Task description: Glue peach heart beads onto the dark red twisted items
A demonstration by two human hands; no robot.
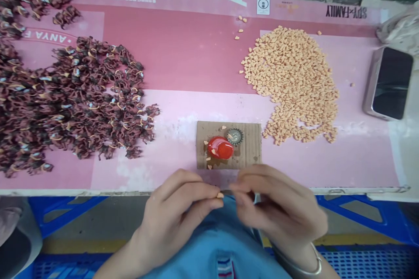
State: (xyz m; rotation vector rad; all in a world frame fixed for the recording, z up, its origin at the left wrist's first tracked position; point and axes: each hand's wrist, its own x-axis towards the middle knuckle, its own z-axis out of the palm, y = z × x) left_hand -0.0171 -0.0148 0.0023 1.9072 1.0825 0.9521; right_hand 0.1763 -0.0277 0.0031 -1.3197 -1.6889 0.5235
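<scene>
Just off the table's near edge, my left hand (183,209) pinches a small beige plastic piece (221,195) between thumb and forefinger. My right hand (278,205) is close beside it on the right, slightly blurred. Its thumb and fingers are drawn together, and whatever is between them cannot be made out. Beyond both hands, a cardboard piece (252,157) carries a small red dish (225,150) and a metal bottle cap (235,136). A few beige bits and wet stains mark the cardboard around the dish.
Many small brown figures (81,96) cover the left of the pink printed table (196,52). A heap of beige pieces (294,78) spreads at right. Farther right lies a phone (393,83) near a plastic bag (401,26). Blue stools (369,213) stand below the near edge.
</scene>
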